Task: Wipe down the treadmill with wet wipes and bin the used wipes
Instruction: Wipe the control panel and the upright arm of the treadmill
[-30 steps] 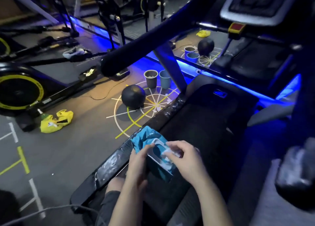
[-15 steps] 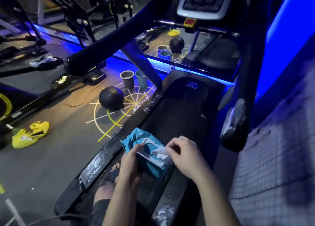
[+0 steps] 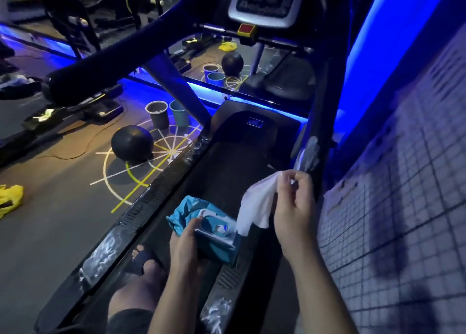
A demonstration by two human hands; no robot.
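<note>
While right hand (image 3: 293, 200) pinches wipe (image 3: 254, 202), handrail (image 3: 310, 154) stands beside.

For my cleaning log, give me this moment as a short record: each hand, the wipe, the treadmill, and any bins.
left hand: grips the blue wipes pack above the treadmill belt
right hand: pinches a white wipe, raised over the pack
wipe: lower end at the pack's opening
left side rail: white smears
possible bins: grey bucket and teal bucket on the floor beyond that rail
</note>
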